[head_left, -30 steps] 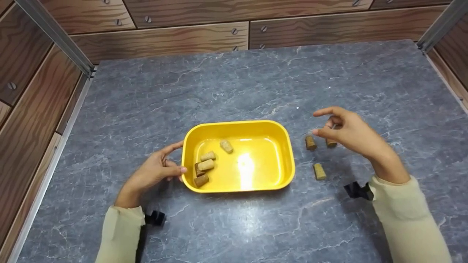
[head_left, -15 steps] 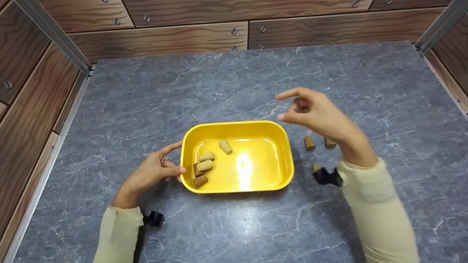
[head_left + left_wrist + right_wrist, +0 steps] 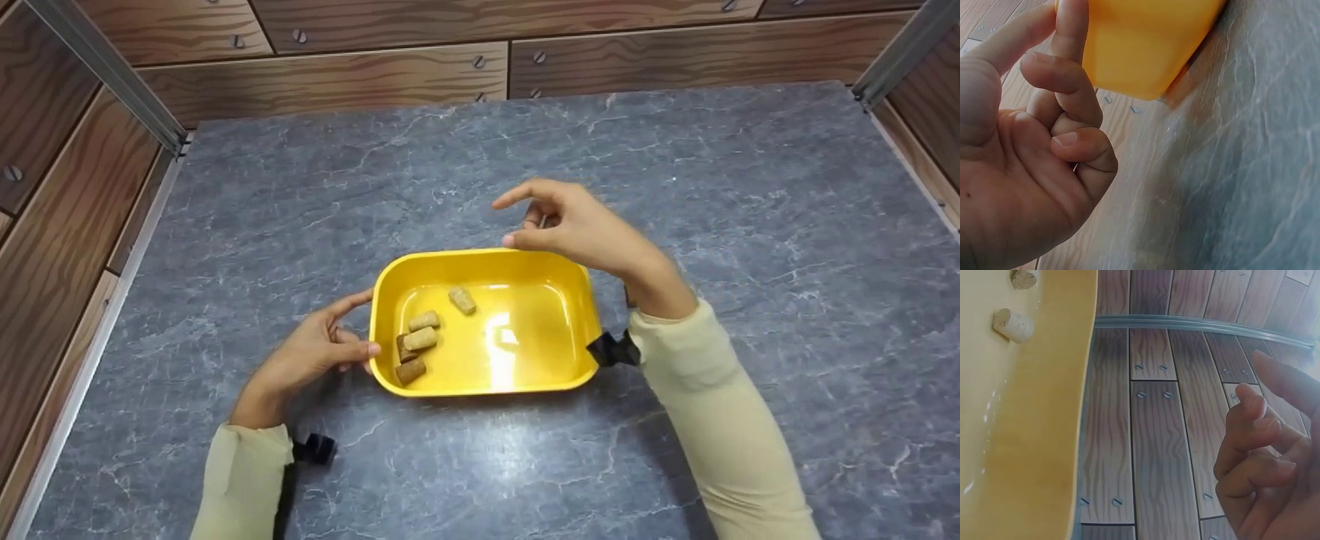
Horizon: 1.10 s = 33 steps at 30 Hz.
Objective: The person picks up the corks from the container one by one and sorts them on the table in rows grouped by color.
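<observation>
A yellow plastic tub (image 3: 480,382) stands in the middle of the table, several pale and brown corks lying in its left half. One pale cork (image 3: 462,301) lies apart from the brown cork (image 3: 410,371) and the rest. My left hand (image 3: 304,360) holds the tub's left end, thumb at the rim and index finger along the outer wall. Above the tub's far rim is my right hand (image 3: 577,225), index finger and thumb apart with nothing between them. In the right wrist view the right hand's (image 3: 1269,450) other fingers curl loosely.
Just right of the tub, the right wrist mostly hides a brown cork (image 3: 630,297) on the marbled grey table (image 3: 420,187). Wood-patterned walls (image 3: 322,82) border the table behind and at both sides. A black strap end (image 3: 613,349) hangs from the right sleeve.
My right hand has moved left, from above the loose corks to above the tub's far rim, its forearm now covering the corks on the right. The left hand stays at the tub.
</observation>
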### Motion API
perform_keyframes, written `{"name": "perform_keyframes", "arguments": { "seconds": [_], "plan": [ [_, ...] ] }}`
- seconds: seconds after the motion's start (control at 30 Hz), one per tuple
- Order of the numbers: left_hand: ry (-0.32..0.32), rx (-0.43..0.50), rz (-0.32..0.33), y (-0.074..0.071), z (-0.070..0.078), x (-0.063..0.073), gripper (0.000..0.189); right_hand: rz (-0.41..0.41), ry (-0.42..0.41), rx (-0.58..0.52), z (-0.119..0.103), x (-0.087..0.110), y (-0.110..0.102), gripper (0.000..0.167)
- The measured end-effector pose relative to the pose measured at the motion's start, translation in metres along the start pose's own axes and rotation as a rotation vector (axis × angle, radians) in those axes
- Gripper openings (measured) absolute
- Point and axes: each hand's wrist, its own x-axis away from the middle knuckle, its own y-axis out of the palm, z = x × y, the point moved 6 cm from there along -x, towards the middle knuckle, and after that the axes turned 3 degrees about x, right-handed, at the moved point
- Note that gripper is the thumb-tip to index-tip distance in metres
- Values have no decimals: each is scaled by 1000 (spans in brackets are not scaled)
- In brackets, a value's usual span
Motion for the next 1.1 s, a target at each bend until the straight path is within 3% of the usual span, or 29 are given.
{"name": "perform_keyframes", "arguments": {
  "seconds": [0.6,0.9,1.1],
  "plan": [
    [-21,-6,15,0,2,1,84,-227,-71,192,4,-33,54,42],
    [-8,1,14,0,1,0,86,-328,-31,381,18,-38,74,42],
    [0,-1,5,0,0,0,84,-374,2,416,27,-39,83,43]
  ]
}}
